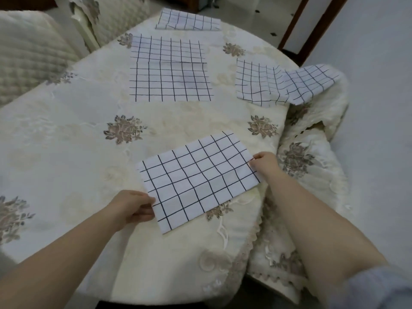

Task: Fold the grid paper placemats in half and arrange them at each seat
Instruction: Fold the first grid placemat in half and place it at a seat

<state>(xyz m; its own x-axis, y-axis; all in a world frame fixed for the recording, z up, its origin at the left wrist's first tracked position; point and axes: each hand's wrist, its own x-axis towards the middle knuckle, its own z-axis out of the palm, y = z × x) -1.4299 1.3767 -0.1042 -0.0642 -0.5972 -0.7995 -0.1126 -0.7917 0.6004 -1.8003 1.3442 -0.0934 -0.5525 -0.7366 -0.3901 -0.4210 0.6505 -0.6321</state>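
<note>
A folded white placemat with a dark grid (pixel 198 181) lies tilted near the table's front edge. My left hand (pixel 133 207) pinches its lower left edge. My right hand (pixel 265 162) holds its right corner. An unfolded grid placemat (pixel 170 70) lies flat in the middle of the table. A folded placemat (pixel 188 21) sits at the far edge. At the right edge a crumpled grid placemat (pixel 283 85) lies partly draped over a chair back.
The round table carries a cream tablecloth with embroidered flowers (pixel 66 130). A padded chair (pixel 312 166) with a matching cover stands close at the right. Another chair (pixel 104 21) stands at the far left, beside a quilted cushion (pixel 26 54). A dark wooden frame (pixel 296 25) rises at the back right.
</note>
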